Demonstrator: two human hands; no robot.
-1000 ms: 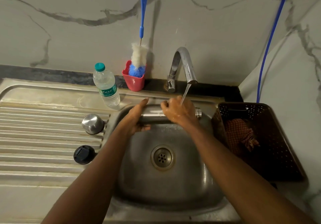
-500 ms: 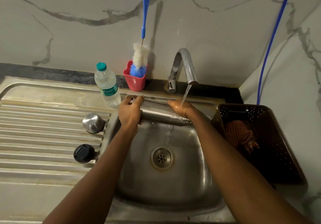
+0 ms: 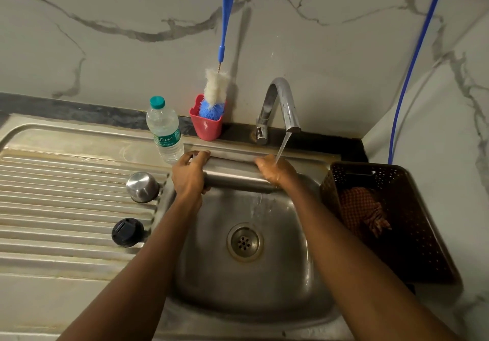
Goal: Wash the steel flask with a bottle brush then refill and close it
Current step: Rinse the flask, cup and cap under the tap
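Both hands grip the flask [image 3: 235, 179], which lies sideways over the back of the sink [image 3: 264, 287]: the left hand [image 3: 189, 175] is wrapped around its left end, and the right hand [image 3: 276, 172] is closed over its right end, right under the water running from the tap [image 3: 280, 102]. On the worktop [image 3: 53, 301] left of the sink sit a steel cap [image 3: 142, 187], a black lid [image 3: 127, 232] and a plastic bottle [image 3: 165, 129]. The brush [image 3: 215, 92] stands in a red cup [image 3: 206, 126] behind, and a brown basket [image 3: 412, 235] sits to the right.

grey-veined marble walls [image 3: 105, 49], corner at right; dim light; steel drainboard [image 3: 66, 195].
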